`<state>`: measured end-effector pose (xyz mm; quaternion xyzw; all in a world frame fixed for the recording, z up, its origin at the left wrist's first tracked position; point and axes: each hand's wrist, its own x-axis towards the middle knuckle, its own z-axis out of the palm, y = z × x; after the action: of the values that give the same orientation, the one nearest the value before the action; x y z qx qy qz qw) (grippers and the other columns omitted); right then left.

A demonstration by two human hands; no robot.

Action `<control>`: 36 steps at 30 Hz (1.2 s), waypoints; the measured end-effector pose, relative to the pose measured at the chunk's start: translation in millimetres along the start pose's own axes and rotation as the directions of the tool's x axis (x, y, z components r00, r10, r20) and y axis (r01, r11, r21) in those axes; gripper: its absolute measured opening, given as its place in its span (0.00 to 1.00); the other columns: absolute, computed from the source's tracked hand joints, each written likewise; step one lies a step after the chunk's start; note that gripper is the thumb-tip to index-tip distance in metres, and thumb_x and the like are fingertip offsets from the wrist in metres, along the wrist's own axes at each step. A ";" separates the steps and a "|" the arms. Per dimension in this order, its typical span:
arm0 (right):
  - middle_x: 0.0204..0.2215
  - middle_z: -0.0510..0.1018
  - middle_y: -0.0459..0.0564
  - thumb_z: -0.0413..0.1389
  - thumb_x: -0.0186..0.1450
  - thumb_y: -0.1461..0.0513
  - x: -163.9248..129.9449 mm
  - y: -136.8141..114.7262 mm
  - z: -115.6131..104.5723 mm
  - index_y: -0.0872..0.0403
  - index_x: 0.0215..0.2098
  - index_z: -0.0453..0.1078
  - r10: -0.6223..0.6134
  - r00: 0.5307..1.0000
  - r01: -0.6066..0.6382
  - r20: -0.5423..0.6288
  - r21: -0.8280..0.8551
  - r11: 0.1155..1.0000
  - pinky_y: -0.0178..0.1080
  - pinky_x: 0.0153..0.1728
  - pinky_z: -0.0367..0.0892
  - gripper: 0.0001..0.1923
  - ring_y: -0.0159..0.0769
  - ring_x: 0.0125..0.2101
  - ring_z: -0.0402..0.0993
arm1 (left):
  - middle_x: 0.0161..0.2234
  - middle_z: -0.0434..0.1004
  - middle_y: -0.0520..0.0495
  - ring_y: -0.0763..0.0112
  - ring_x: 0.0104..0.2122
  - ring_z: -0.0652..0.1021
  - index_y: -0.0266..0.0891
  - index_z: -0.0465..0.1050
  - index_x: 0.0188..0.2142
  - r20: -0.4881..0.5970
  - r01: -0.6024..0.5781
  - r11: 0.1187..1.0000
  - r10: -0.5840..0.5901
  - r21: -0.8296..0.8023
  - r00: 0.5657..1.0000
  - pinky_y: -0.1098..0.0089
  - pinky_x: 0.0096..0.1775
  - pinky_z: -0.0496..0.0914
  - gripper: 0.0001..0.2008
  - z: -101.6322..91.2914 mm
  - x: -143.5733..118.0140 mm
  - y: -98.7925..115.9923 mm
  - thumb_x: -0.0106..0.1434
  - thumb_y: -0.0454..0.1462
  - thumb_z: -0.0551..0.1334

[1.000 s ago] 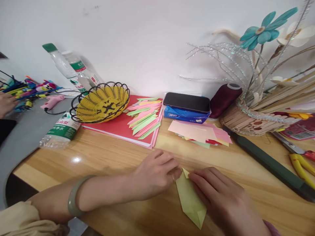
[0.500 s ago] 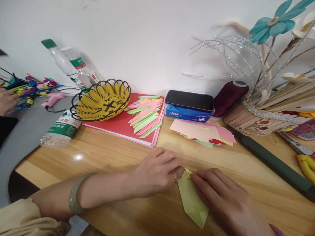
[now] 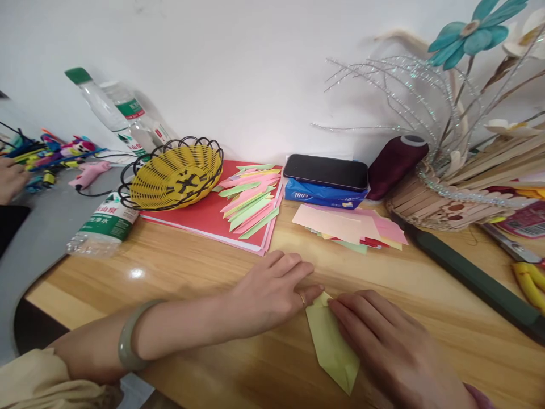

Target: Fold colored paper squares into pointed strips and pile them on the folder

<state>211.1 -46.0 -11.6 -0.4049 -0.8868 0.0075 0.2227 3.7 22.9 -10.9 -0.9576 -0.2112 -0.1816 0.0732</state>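
A folded yellow-green paper (image 3: 332, 343) with pointed ends lies on the wooden table in front of me. My left hand (image 3: 272, 295), with a ring and a green bangle on the wrist, has its thumb at the paper's far tip; the bent fingers rise a little above the thumb. My right hand (image 3: 387, 341) lies along the paper's right edge, fingertips together on the small fold near the far tip. Its palm and thumb are hidden. Behind the hands are a stack of cut paper sheets (image 3: 340, 222) and a pile of folded paper strips (image 3: 251, 199).
A yellow woven basket (image 3: 179, 176) stands on red paper (image 3: 187, 218). A plastic bottle (image 3: 104, 224) lies left. Behind are a phone (image 3: 326, 170) on a tissue pack (image 3: 323, 194) and a thread cone (image 3: 395, 165). A dark green bar (image 3: 468, 278) lies right. Another person's hand (image 3: 12, 179) is far left.
My left fingers have opened and lifted away from the thumb at the paper's tip. My right hand stays nearly still on the paper. The view has shifted slightly.
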 end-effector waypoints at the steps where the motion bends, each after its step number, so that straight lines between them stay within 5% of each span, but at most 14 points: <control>1: 0.33 0.73 0.57 0.36 0.68 0.66 0.0 0.0 -0.2 0.60 0.42 0.68 0.002 1.000 -0.002 0.006 0.002 1.000 0.42 0.33 0.67 0.19 0.40 0.34 0.68 | 0.42 0.68 0.45 0.63 0.41 0.67 0.42 0.68 0.46 0.010 -0.003 1.000 0.003 0.001 1.000 0.63 0.40 0.63 0.10 -0.9 0.0 -0.4 0.66 0.36 0.55; 11: 0.33 0.73 0.56 0.36 0.67 0.66 2.7 0.1 -3.1 0.58 0.39 0.69 0.000 0.998 -0.002 0.069 0.033 0.999 0.42 0.31 0.67 0.20 0.40 0.33 0.67 | 0.41 0.69 0.45 0.64 0.40 0.68 0.42 0.68 0.45 0.015 0.002 1.000 -0.002 0.004 1.000 0.64 0.39 0.63 0.09 -3.0 1.8 -0.7 0.67 0.35 0.54; 18: 0.34 0.71 0.54 0.39 0.67 0.67 2.8 4.2 -5.2 0.56 0.40 0.67 0.025 0.993 -0.034 0.117 0.080 0.996 0.41 0.31 0.67 0.16 0.39 0.33 0.67 | 0.36 0.72 0.51 0.70 0.39 0.68 0.38 0.69 0.35 -0.024 -0.052 0.992 0.049 -0.117 0.999 0.67 0.39 0.62 0.05 0.5 0.2 1.2 0.66 0.34 0.55; 24: 0.33 0.71 0.53 0.44 0.64 0.69 6.9 9.1 -2.0 0.58 0.50 0.62 0.047 0.994 -0.053 0.097 0.056 0.997 0.40 0.33 0.68 0.17 0.37 0.34 0.68 | 0.36 0.71 0.48 0.69 0.39 0.68 0.36 0.68 0.41 0.034 -0.087 0.992 0.091 -0.091 0.995 0.67 0.39 0.62 0.06 -7.1 3.4 0.0 0.66 0.33 0.55; 36: 0.32 0.75 0.53 0.33 0.68 0.66 12.4 16.3 -28.7 0.58 0.42 0.69 -0.149 0.983 0.149 0.108 0.008 0.989 0.37 0.29 0.70 0.22 0.36 0.32 0.70 | 0.32 0.68 0.49 0.67 0.36 0.67 0.38 0.67 0.37 0.062 -0.046 0.998 0.049 -0.046 0.997 0.65 0.37 0.60 0.03 -5.1 2.7 3.2 0.64 0.34 0.57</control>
<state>227.2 -30.8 15.9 -0.3363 -0.9254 0.0124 0.1743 5.7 19.9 -5.4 -0.9691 -0.1863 -0.1540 0.0494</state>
